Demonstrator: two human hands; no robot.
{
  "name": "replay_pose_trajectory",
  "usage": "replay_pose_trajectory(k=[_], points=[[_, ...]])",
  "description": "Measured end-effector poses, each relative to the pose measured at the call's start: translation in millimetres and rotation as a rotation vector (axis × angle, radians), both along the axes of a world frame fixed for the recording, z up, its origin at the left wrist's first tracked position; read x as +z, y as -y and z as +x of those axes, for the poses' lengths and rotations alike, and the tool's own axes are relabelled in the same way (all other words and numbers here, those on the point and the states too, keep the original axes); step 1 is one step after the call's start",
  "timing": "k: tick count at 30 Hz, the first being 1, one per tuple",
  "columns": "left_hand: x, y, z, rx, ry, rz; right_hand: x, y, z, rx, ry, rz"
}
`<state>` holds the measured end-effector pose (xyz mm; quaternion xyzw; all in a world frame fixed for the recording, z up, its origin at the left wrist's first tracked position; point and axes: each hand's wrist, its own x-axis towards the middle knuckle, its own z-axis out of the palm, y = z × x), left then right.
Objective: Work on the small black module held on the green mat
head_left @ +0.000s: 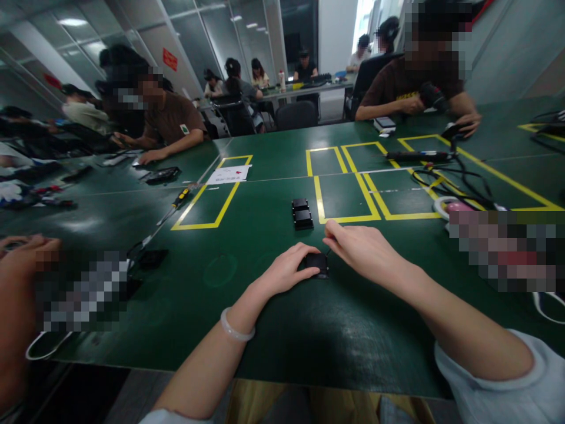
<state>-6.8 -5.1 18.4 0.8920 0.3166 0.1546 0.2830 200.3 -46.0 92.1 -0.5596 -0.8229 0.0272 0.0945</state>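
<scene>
While another person's hand (33,250) shows at the far left edge of the green surface (176,330), well apart from the working pair, a blurred-out item (95,288) with a white cord lies left of the left forearm; near its upper end is a flat dark piece (152,258), and farther forward and left of the left hand lies a tool with a yellow-and-black handle (180,199); beside that, a white sheet of paper (229,175) rests across a yellow-taped outline, forward and left of both hands; the left hand (289,268), with a pale bracelet (238,327) on its wrist, has its thumb and fingers bent around a small black block (316,264), holding it at the surface; just forward of that, well within reach, stands a black two-part holder (302,214), touched by neither of the hands; the right hand (362,246) is closed in a pinch just right of the held block, with a thin dark rod (329,252) showing under its fingertips, its kind too small to tell; forward of the right hand are more yellow-taped outlines; farther right lie a black stick-shaped tool (419,156), tangled black cables (445,187) and, nearer the right forearm, a blurred-out pinkish item (498,247).
</scene>
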Motion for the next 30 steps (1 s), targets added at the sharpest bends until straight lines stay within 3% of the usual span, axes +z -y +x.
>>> replay_pose_trajectory(k=[7,30], points=[[-1.4,-0.4,-0.5,-0.003,0.015,-0.002,3.0,3.8,0.9,0.054,-0.094,0.011],[-2.2,-0.4,-0.5,-0.001,0.01,-0.009,-0.9,-0.3,1.1,0.015,-0.046,0.012]])
